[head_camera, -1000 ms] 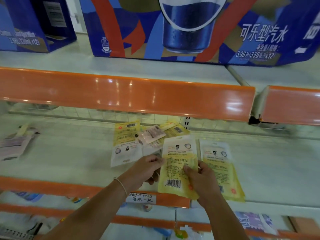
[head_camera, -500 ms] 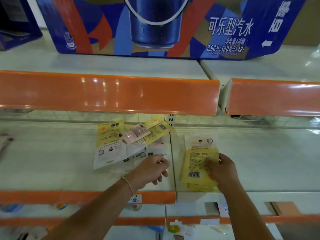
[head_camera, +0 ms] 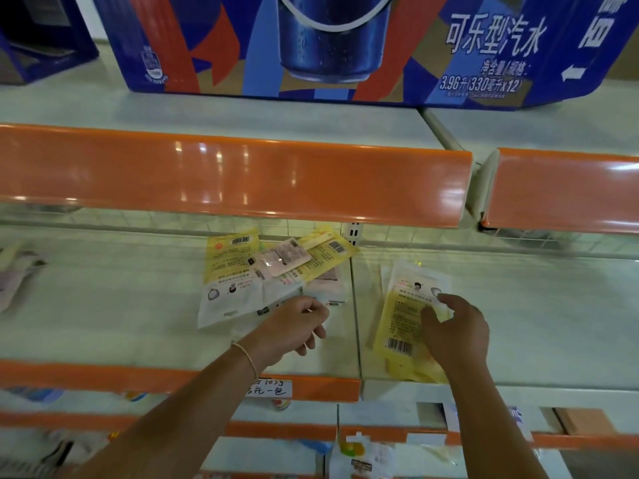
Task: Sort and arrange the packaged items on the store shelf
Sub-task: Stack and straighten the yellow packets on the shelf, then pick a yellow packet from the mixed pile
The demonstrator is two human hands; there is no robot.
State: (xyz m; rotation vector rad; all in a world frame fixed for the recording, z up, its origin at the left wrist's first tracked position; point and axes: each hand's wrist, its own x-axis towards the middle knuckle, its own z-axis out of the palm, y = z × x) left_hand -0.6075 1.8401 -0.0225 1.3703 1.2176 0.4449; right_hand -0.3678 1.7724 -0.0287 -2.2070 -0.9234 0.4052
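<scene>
A stack of yellow packets point(head_camera: 404, 316) with barcodes lies flat on the right shelf board. My right hand point(head_camera: 456, 330) rests palm down on its right side with fingers spread. Left of the shelf seam lies a loose pile: a yellow-and-white packet point(head_camera: 231, 271), a pink packet point(head_camera: 283, 261), a tilted yellow packet point(head_camera: 328, 257) and a clear packet point(head_camera: 325, 288). My left hand point(head_camera: 297, 323) hovers at the pile's near edge, fingers curled; I see nothing gripped in it.
The white shelf point(head_camera: 103, 305) has an orange front rail with a handwritten price tag point(head_camera: 269, 388). The orange rail of the shelf above point(head_camera: 242, 178) overhangs the back. A blue cola carton point(head_camera: 328, 46) stands on top. More packets point(head_camera: 17, 274) lie far left, others on lower shelves point(head_camera: 359, 458).
My right hand carried the yellow packet rightward onto the other yellow packet and laid it flat. My left hand let go of it and stayed by the pile.
</scene>
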